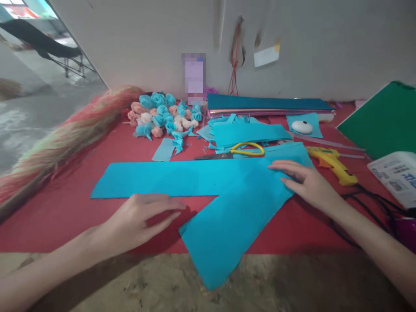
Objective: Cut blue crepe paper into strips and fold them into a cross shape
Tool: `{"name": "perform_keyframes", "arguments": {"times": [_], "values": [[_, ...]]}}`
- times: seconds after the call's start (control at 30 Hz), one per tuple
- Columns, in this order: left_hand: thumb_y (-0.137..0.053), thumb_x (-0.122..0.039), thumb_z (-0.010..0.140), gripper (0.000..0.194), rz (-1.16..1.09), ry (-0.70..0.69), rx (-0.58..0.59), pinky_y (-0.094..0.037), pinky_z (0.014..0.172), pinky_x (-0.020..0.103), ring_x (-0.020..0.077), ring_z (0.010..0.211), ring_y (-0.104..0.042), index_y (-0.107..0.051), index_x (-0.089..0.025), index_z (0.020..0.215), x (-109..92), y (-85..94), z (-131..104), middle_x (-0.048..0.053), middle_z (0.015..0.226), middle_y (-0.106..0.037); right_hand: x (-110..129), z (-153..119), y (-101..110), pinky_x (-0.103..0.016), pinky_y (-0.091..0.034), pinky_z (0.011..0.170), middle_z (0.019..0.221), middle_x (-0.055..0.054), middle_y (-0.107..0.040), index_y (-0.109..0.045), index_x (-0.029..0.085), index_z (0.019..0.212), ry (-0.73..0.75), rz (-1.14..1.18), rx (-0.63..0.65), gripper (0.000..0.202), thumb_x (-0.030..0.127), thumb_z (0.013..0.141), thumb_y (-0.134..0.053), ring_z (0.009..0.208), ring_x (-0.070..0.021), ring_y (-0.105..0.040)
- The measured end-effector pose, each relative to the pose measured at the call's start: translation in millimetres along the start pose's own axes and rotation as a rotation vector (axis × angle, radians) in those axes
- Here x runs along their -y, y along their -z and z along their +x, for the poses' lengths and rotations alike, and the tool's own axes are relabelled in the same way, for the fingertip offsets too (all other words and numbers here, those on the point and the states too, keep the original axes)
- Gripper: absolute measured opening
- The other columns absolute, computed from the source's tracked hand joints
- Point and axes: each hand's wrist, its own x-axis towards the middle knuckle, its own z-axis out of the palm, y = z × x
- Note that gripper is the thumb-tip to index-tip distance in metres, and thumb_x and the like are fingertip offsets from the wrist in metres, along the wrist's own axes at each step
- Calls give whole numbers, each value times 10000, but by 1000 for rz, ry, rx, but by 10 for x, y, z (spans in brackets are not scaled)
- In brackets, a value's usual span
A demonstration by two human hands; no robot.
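A long strip of bright blue crepe paper (156, 177) lies flat on the red tabletop. Across its right end slants a second blue crepe paper piece (234, 225), whose lower corner hangs past the front edge. My left hand (139, 221) hovers left of this slanted piece, fingers stretched and thumb apart, holding nothing. At the slanted piece's upper right end, my right hand (302, 182) has its fingertips resting on the paper, thumb and fingers apart. Just behind the strip are scissors (247, 149) with yellow handles. To the right of my right hand lies a yellow glue gun (334, 164).
Blue and peach paper roses (159, 115) are heaped at the back left, beside cut blue paper pieces (250, 133). A white oval object (302, 126) sits at the back right. A green board (383, 121) and a white box (394, 175) stand at the right, near black cables (373, 197).
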Motion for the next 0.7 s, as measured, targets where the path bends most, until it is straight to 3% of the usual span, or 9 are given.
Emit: {"name": "perform_keyframes", "arguments": {"times": [0.1, 0.2, 0.33, 0.4, 0.47, 0.57, 0.7], "values": [[-474, -117, 897, 220, 37, -378, 112, -473, 937, 258, 173, 1050, -606, -627, -156, 1050, -74, -19, 108, 81, 1046, -692, 35, 147, -54, -437, -475, 906, 1167, -96, -626, -672, 193, 982, 125, -118, -17, 296, 240, 787, -454, 1084, -264, -579], [-529, -141, 882, 226, 54, -544, 237, -380, 1064, 308, 191, 1157, -547, -614, -110, 1089, -202, -110, 187, 99, 1147, -656, 97, 290, -108, -432, -460, 922, 1174, -87, -623, -669, 194, 962, 238, -198, -38, 281, 189, 804, -438, 1078, -248, -579], [-556, -201, 880, 224, 56, -574, 287, -335, 1099, 312, 191, 1158, -551, -624, -105, 1071, -277, -266, 196, 85, 1177, -641, 308, 278, -209, -476, -399, 959, 1247, -101, -568, -642, 185, 1008, 374, -302, -151, 252, 171, 830, -464, 1154, -270, -506], [-539, -201, 889, 198, 65, -561, 285, -343, 1093, 311, 190, 1128, -573, -639, -114, 1035, -279, -312, 187, 74, 1161, -652, 458, 101, -285, -449, -420, 907, 1102, -83, -638, -644, 196, 954, 463, -304, -149, 203, 154, 842, -480, 1043, -240, -552], [-521, -192, 896, 181, 72, -561, 255, -368, 1075, 305, 186, 1091, -596, -651, -123, 1001, -272, -329, 182, 65, 1131, -668, 600, -166, -379, -384, -439, 839, 960, -60, -673, -636, 192, 923, 552, -232, -42, 169, 147, 860, -486, 918, -191, -566], [-493, -150, 901, 181, 86, -575, 198, -410, 1043, 301, 183, 1066, -612, -663, -133, 962, -258, -327, 191, 74, 1107, -678, 740, -565, -529, -335, -420, 807, 961, -45, -669, -623, 178, 936, 644, -190, 178, 152, 157, 875, -485, 896, -162, -543], [-475, -130, 901, 195, 68, -571, 173, -439, 1019, 312, 191, 1054, -619, -665, -119, 943, -230, -333, 213, 103, 1079, -687, 780, -792, -653, -342, -371, 848, 942, -8, -675, -619, 168, 953, 738, -238, 253, 148, 198, 883, -492, 914, -171, -527]]}}
